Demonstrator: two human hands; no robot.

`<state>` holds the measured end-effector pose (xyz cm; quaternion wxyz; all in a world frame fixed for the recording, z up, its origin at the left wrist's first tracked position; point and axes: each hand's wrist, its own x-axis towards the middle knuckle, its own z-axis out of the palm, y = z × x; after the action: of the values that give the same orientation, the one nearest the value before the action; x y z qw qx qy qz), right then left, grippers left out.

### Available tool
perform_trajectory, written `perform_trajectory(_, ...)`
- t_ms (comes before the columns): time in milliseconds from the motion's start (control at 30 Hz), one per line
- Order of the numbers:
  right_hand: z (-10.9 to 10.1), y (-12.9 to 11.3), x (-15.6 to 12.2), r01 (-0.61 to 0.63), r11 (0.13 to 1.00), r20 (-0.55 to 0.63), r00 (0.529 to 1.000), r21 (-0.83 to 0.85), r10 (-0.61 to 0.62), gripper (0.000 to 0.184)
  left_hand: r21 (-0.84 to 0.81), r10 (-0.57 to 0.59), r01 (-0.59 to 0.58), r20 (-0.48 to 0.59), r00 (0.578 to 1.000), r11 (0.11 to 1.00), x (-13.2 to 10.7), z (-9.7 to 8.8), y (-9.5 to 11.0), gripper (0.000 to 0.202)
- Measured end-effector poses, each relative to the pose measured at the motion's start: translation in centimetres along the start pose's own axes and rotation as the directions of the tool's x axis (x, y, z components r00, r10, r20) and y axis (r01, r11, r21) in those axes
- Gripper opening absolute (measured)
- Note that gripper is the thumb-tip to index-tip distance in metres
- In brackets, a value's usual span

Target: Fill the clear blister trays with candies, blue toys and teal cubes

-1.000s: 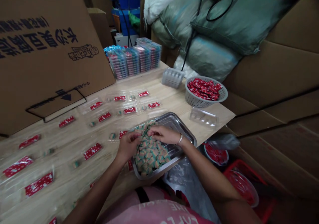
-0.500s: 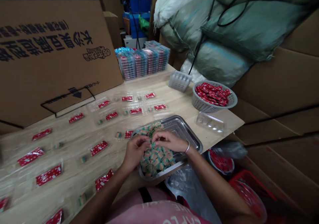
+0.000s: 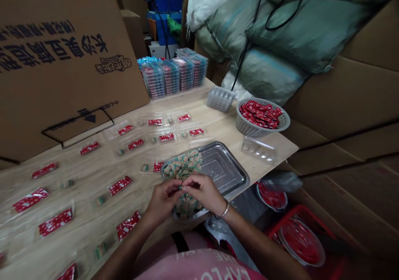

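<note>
My left hand (image 3: 165,199) and my right hand (image 3: 202,192) meet above a metal tray (image 3: 232,168), fingertips pinched together. Between them is a small green-edged piece (image 3: 180,187), mostly hidden by the fingers. It looks like the tan and green pieces (image 3: 187,161) heaped over the left side of the tray. To the left, clear plastic trays lie in rows on the table, many holding a red patterned packet (image 3: 121,185) and a small green and tan piece (image 3: 100,200).
A grey basket (image 3: 263,131) of red packets stands at the right, near an upright clear tray (image 3: 220,99). Stacked filled packs (image 3: 174,77) stand at the back beside a large cardboard box (image 3: 71,84). Below the table edge is a red crate (image 3: 299,213) with a tub.
Both hands have drawn slightly nearer my body and closer together, fingertips now meeting on a small piece. The whole view has shifted a little.
</note>
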<state>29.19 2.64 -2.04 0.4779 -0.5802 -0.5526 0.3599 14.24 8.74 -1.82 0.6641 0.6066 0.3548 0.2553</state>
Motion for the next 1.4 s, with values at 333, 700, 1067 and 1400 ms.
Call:
perform_trajectory(333,-4.1,3.4,4.4,-0.103,0.829,-0.215,0.976,-0.550,-0.021,0.009,0.006,-0.013,0.015,-0.202,0.979,1.000,-0.9,0.3,-0.2,0.025)
perform_trajectory(700,-4.7,4.8,5.0,-0.032,0.780,-0.065,0.998,-0.625,-0.011,0.005,0.088,0.076,-0.055,-0.256,0.964,0.995,-1.3,-0.2,-0.9,0.017)
perform_trajectory(1067,-0.9,-1.7,1.1,0.073,0.996,0.256,0.965,-0.058,-0.056,0.006,-0.022,0.033,-0.038,-0.196,0.980,0.999,-0.9,-0.3,-0.9,0.016)
perform_trajectory(1400,2.0,-2.2,1.5,0.173,0.984,0.218,0.963,-0.050,-0.158,0.009,-0.195,-0.013,-0.020,-0.166,0.986,0.981,-3.1,-3.0,-0.3,0.025)
